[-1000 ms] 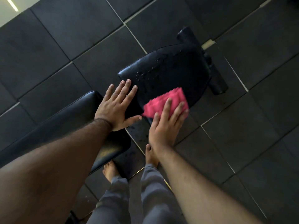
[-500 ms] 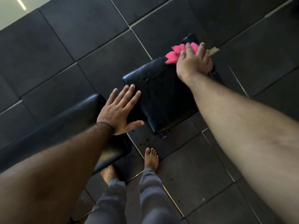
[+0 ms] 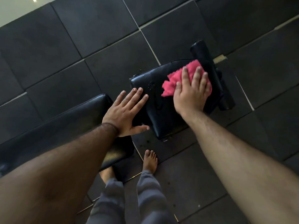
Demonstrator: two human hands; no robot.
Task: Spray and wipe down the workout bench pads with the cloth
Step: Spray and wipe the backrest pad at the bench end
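Observation:
A black padded seat (image 3: 163,120) of the workout bench lies in the middle of the view, with wet droplets on its left part. My right hand (image 3: 191,92) presses a pink cloth (image 3: 173,83) flat on the seat's far right area, fingers spread over it. My left hand (image 3: 126,113) rests flat with fingers apart, bridging the gap between the seat and the long black back pad (image 3: 68,126) at the left. No spray bottle is in view.
A black roller pad (image 3: 212,75) sits crosswise at the seat's far end. The floor is dark rubber tiles (image 3: 97,46) with pale seams. My bare feet (image 3: 150,162) and grey trouser legs stand right below the bench.
My right hand first swept the cloth from the seat's near edge to its far end by the roller, then drew it back toward the seat's middle. My left hand stayed put.

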